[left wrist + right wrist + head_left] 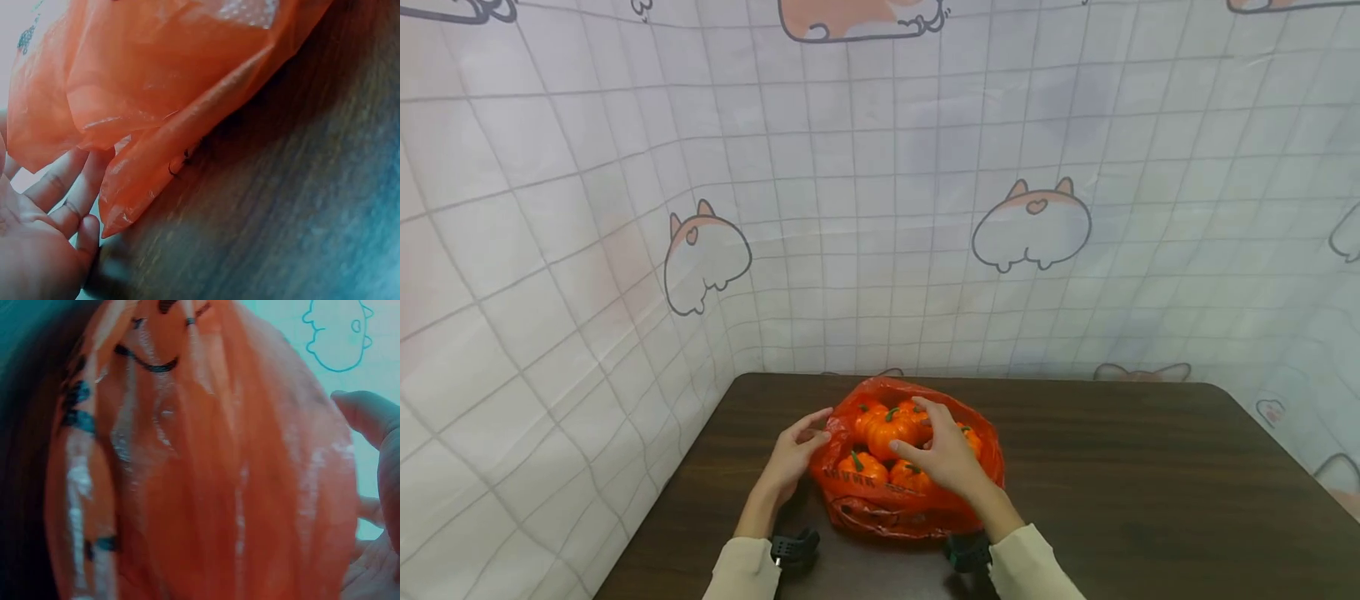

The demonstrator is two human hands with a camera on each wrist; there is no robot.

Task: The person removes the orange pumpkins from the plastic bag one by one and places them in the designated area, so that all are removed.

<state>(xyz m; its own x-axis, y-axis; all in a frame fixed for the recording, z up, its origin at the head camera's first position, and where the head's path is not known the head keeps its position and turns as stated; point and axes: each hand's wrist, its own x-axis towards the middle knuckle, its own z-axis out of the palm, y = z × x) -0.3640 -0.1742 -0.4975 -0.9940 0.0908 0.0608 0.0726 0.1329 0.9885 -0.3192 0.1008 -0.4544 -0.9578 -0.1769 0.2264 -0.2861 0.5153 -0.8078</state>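
Observation:
An orange-red plastic bag (917,504) sits with its mouth spread wide, and several small orange pumpkins (891,431) with green stems show inside. My left hand (792,450) is at the bag's left side, thumb and forefinger apart. In the left wrist view, the loosely bent fingers (59,187) lie against the hanging plastic, their tips partly hidden behind it. Over the pumpkins, toward the right of the bag's mouth, hovers my right hand (951,450) with its thumb and fingers spread. Nothing shows between them. The bag's side (206,475) fills most of the right wrist view.
Beneath the bag is a dark wood-grain table (1120,483), which extends far to the right. A pale gridded curtain (880,208) with cartoon dog prints hangs behind the table and along its left side. Black straps with devices (795,546) are on both wrists.

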